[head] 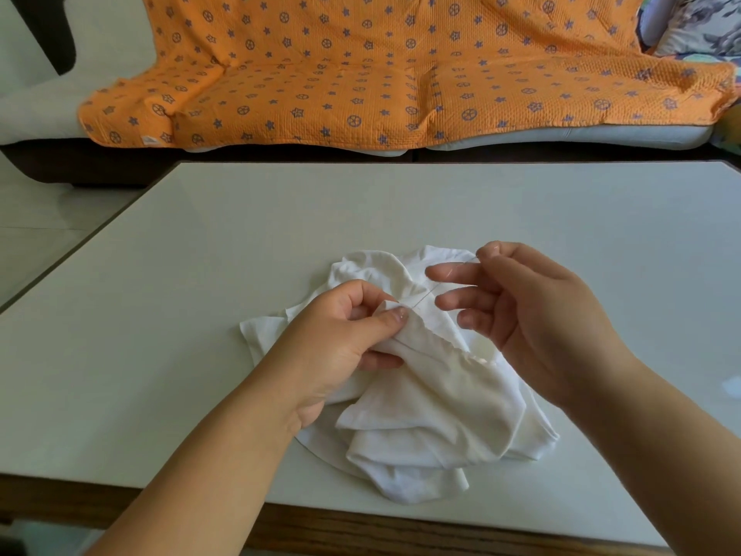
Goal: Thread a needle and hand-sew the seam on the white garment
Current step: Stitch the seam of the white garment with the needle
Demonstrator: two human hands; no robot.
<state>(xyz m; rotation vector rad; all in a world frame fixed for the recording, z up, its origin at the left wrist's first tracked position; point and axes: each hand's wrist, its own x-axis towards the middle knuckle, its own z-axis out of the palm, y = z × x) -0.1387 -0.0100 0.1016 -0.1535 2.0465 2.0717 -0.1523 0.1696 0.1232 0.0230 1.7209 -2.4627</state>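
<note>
The white garment [433,399] lies bunched in the middle of the table. My left hand [345,339] pinches a folded seam edge of it between thumb and fingers, lifted a little off the pile. A thin thread [427,295] runs taut from that pinched edge up and right to my right hand [525,311]. Thumb and forefinger of my right hand pinch the thread's upper end near a small glint, likely the needle [496,247]; its other fingers are spread out straight.
The pale table top [240,242] has a wooden front edge [361,527] close to me. Behind the table stands a sofa covered by an orange patterned blanket [361,74]. Floor shows at the left [32,218].
</note>
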